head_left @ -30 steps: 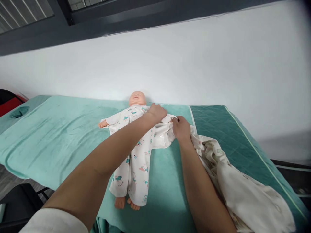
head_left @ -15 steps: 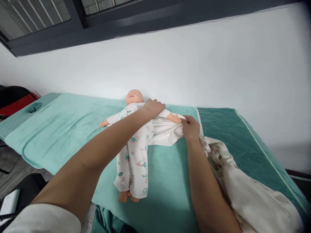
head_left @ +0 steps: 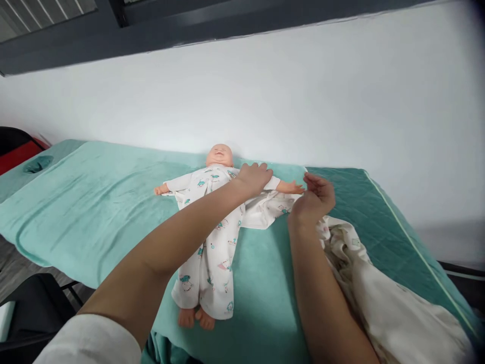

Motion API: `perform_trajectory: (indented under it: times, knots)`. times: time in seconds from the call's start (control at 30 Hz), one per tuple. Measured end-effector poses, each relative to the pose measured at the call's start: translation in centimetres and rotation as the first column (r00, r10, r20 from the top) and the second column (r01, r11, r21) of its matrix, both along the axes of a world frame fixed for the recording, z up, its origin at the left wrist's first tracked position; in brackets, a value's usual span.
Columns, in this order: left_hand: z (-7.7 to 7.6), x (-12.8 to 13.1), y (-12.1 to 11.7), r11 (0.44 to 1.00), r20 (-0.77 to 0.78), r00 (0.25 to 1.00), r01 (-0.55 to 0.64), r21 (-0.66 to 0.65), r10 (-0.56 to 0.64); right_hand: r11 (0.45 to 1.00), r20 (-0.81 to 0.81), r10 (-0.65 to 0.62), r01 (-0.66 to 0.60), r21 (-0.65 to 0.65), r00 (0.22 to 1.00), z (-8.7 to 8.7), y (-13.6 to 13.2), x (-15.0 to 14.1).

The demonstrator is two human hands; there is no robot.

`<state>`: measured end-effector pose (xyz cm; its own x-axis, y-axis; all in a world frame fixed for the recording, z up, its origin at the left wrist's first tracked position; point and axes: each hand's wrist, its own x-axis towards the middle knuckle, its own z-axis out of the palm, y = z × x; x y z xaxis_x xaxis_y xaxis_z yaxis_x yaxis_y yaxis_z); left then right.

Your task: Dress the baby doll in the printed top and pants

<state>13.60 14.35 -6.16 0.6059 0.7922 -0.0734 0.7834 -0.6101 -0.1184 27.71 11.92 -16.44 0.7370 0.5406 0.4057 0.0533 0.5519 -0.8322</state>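
White wall (head_left: 303,101), baby doll (head_left: 206,184) in PJs (head_left: 217,263) laid supine on mint blanket (head_left: 102,197), L hand (head_left: 254,179) set over doll's L sleeve (head_left: 273,184), grip hidden, R hand (head_left: 316,197) half-curled nr doll's hand (head_left: 296,189), hold unclear.

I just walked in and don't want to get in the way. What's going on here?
A person is handling a doll in a patterned outfit, lying face up on a light green cover. Their left hand is over the doll's upper arm, and their right hand is by its bare hand; whether the right holds anything is unclear. Loose fabric lies below that outstretched arm, and a pale cloth is bunched beside the right forearm.
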Motion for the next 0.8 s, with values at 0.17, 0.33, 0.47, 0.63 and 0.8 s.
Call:
perform_trajectory:
  times: [0.17, 0.33, 0.47, 0.63, 0.8]
  knots:
    - [0.9, -4.7, -2.3, 0.999, 0.233, 0.972, -0.027, 0.038, 0.017, 0.932, 0.411, 0.363, -0.316, -0.179, 0.836, 0.5, -2.9, -5.0]
    - [-1.7, -13.5, -4.7, 0.955, 0.787, 0.584, -0.296, -0.023, 0.200, 0.793, 0.482, 0.609, -0.460, -0.401, 0.630, 0.8, -4.3, -7.9]
    - [-5.5, -17.0, -5.0, 0.918, 0.929, 0.168, -0.288, -0.273, 0.329, 0.731, 0.404, 0.681, -0.533, -0.427, 0.610, 1.1, -4.2, -7.8]
    - [-5.9, -16.7, -4.5, 0.901, 0.905, 0.121, -0.215, -0.378, 0.409, 0.666, 0.324, 0.743, -0.599, -0.446, 0.585, 0.5, -3.2, -7.3]
    - [-5.6, -16.2, -4.3, 0.929, 0.916, 0.192, -0.196, -0.315, 0.351, 0.622, 0.286, 0.773, -0.586, -0.519, 0.566, 0.0, -2.8, -7.2]
